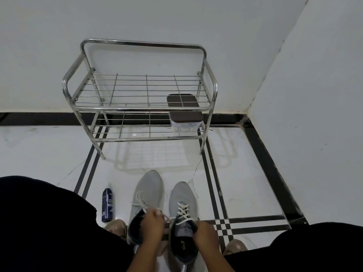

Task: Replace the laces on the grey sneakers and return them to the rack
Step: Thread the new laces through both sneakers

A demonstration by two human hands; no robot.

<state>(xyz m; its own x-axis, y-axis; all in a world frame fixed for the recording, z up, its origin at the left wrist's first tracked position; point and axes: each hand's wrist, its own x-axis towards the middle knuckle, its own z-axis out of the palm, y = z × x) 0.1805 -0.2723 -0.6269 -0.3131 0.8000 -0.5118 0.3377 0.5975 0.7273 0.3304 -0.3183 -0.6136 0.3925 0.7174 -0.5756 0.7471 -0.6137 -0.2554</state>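
Two grey sneakers stand side by side on the floor, toes pointing to the rack. The left sneaker and the right sneaker both carry white laces. My left hand is closed on lace ends between the two shoes, above the left shoe's dark collar. My right hand grips the right shoe's collar at its right side; whether it also pinches a lace end is hidden. The steel two-shelf rack stands against the wall beyond the shoes.
A clear box with a brown lid sits on the rack's lower shelf at the right. A dark blue spray bottle lies on the floor left of the shoes. My knees in black fabric flank the shoes, and walls meet in a corner at the right.
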